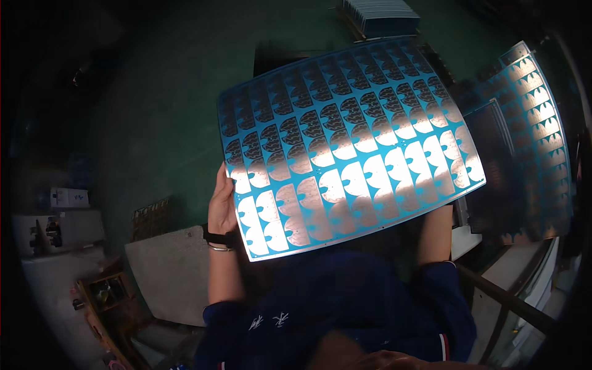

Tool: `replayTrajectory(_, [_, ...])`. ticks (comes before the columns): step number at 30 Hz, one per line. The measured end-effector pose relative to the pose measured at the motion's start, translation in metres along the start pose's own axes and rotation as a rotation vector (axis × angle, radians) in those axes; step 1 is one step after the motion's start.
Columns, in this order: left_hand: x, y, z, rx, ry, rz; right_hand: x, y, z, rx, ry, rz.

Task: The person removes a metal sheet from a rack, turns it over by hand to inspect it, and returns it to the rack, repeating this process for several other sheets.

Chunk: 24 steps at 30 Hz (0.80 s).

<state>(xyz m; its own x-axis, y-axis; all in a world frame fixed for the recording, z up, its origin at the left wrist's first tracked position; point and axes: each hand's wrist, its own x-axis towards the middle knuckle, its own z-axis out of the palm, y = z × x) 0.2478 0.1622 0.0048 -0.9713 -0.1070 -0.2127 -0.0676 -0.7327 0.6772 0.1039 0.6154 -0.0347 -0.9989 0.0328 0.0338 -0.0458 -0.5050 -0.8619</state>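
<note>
A large blue printed circuit board panel [351, 151] is held up in front of me, tilted, with rows of copper-coloured, half-round patterns across it. A bright band of reflected light crosses its lower half. At the panel's left edge my left hand [222, 200] is closed on it, the thumb by the edge and the other fingers partly behind. My right forearm [436, 234] reaches up behind the lower right edge. The panel hides my right hand, so its fingers do not show.
More panels of the same pattern [542, 123] stand at the right, beside a dark flat sheet [490, 166]. A stack of thin sheets [385, 18] sits at the far side. Left of me are a grey board [169, 268] and a wooden frame [108, 296].
</note>
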Motion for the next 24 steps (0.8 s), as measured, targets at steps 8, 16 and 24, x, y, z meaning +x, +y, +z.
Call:
replayTrajectory(8, [-0.004, -0.004, -0.009, 0.114, 0.144, 0.153, -0.028, -0.005, -0.031, -0.162, 0.074, -0.082])
replayTrajectory(16, [-0.003, -0.002, -0.018, 0.086, 0.143, 0.243, -0.049, -0.039, 0.035, 0.519, 0.037, 0.021])
replayTrajectory(24, [-0.011, 0.001, -0.022, 0.032, 0.114, 0.343, -0.051, -0.006, 0.044, 0.231, -0.023, 0.211])
